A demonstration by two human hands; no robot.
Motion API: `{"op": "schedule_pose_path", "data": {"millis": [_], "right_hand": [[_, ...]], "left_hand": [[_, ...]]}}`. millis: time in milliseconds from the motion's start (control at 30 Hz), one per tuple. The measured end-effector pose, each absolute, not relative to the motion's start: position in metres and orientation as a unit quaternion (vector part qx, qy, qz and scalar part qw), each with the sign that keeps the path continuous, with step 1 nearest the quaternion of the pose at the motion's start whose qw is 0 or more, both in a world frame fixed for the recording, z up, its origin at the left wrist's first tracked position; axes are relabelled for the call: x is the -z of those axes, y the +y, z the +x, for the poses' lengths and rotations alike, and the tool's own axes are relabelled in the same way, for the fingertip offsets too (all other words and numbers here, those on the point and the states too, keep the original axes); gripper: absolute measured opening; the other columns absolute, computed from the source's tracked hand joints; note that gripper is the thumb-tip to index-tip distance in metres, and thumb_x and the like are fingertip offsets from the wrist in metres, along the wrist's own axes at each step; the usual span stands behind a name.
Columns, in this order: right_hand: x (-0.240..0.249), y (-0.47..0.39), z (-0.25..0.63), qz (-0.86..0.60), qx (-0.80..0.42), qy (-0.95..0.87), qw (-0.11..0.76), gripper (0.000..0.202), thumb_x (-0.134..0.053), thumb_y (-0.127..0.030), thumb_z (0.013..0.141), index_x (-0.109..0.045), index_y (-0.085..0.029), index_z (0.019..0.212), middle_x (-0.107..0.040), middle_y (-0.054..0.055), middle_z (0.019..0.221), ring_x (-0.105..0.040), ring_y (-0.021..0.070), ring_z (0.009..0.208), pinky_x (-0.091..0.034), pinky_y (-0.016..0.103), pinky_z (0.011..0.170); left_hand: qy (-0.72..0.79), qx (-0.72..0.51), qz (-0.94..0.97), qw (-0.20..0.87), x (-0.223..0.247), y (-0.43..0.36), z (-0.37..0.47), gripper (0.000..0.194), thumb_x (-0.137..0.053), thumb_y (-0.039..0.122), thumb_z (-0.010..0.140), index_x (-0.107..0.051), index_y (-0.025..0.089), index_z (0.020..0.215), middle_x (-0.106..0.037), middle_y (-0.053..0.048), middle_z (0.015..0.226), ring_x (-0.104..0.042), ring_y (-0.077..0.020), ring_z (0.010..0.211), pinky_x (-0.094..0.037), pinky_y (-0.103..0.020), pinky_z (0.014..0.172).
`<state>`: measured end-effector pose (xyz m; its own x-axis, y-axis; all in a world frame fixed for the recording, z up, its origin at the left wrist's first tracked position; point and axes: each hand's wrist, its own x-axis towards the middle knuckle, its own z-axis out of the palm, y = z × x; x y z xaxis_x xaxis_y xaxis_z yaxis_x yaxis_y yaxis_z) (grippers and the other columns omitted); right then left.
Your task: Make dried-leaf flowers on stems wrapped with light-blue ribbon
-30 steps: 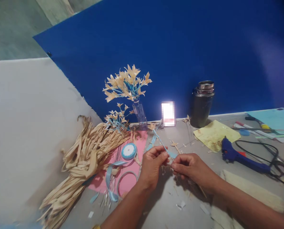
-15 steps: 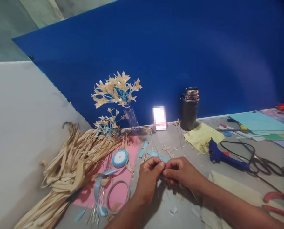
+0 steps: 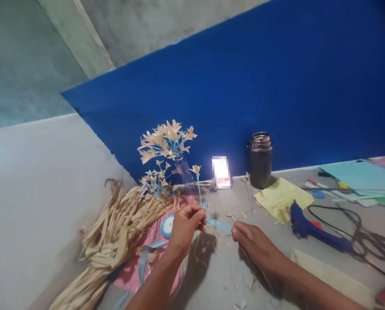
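My left hand (image 3: 186,228) pinches the lower stem of a small cream-coloured craft flower (image 3: 196,169), whose stem (image 3: 199,189) is wrapped in light blue. The flower stands upright above the fingertips. From there a light-blue ribbon (image 3: 220,224) stretches across to my right hand (image 3: 257,247), whose fingers are closed on its other end. Just beyond the right fingertips, another small dried flower piece (image 3: 230,213) lies on the grey table (image 3: 220,275). The stem's lower end is hidden behind my left hand.
Dried husks (image 3: 115,228) and a ribbon spool (image 3: 167,226) on pink paper (image 3: 131,273) lie left. A vase of flowers (image 3: 166,140) and a black flask (image 3: 260,163) stand behind. A blue glue gun (image 3: 318,232) with its cord and yellow paper (image 3: 284,198) lie right.
My hands have moved apart, drawing the ribbon out between them. The flower now rises upright above my left hand. The camera view has tilted up and left.
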<state>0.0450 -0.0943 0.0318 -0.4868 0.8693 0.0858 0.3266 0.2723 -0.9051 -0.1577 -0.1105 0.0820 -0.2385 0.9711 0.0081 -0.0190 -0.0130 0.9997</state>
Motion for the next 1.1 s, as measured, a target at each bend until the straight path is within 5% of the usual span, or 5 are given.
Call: {"op": "schedule_pose_path", "data": {"millis": [167,367,567,767,1100], "right_hand": [[-0.025,-0.086,0.042,-0.431,-0.389,-0.751,0.313,0.046,-0.03,-0.054,0.096,-0.04,-0.024,0.063,-0.055,0.002,0.063,-0.053,0.0198,0.063,-0.039,0.031,0.063],[-0.007,-0.084,0.04,-0.428,-0.423,-0.749,0.277,0.037,-0.035,-0.04,0.097,-0.055,-0.023,0.071,-0.062,0.001,0.055,-0.059,0.0185,0.052,-0.044,0.03,0.058],[-0.004,-0.083,0.043,-0.37,-0.327,-0.767,0.411,0.025,-0.052,-0.033,0.089,-0.069,-0.021,0.102,-0.073,0.012,0.112,-0.067,0.0268,0.103,-0.05,0.04,0.089],[-0.027,-0.087,0.05,-0.387,-0.356,-0.751,0.4,0.041,-0.041,-0.043,0.1,-0.064,-0.021,0.072,-0.06,-0.001,0.057,-0.06,0.0172,0.056,-0.047,0.028,0.057],[-0.028,-0.089,0.049,-0.294,-0.236,-0.786,0.49,0.023,-0.058,-0.037,0.095,-0.065,-0.021,0.08,-0.07,0.007,0.092,-0.065,0.0188,0.076,-0.052,0.029,0.068]], "left_hand": [[0.528,-0.563,0.43,0.468,-0.081,-0.115,-0.15,0.024,-0.078,0.034,0.068,-0.063,0.015,0.072,-0.062,-0.001,0.06,-0.057,-0.013,0.054,-0.048,-0.025,0.052],[0.551,-0.561,0.52,0.334,-0.063,-0.13,-0.139,0.012,-0.068,0.027,0.077,-0.067,0.016,0.074,-0.064,-0.002,0.064,-0.057,-0.0135,0.057,-0.047,-0.025,0.056],[0.53,-0.564,0.594,0.22,-0.046,-0.133,-0.139,0.015,-0.062,0.017,0.082,-0.066,0.018,0.067,-0.061,-0.001,0.069,-0.058,-0.0144,0.067,-0.046,-0.024,0.064],[0.504,-0.557,0.634,0.183,-0.028,-0.128,-0.132,0.015,-0.061,0.014,0.086,-0.065,0.018,0.072,-0.063,-0.001,0.071,-0.058,-0.0139,0.07,-0.046,-0.024,0.066],[0.468,-0.531,0.687,0.164,-0.012,-0.128,-0.131,0.018,-0.055,0.012,0.091,-0.068,0.021,0.083,-0.066,-0.002,0.076,-0.058,-0.0145,0.073,-0.046,-0.025,0.068]]}}
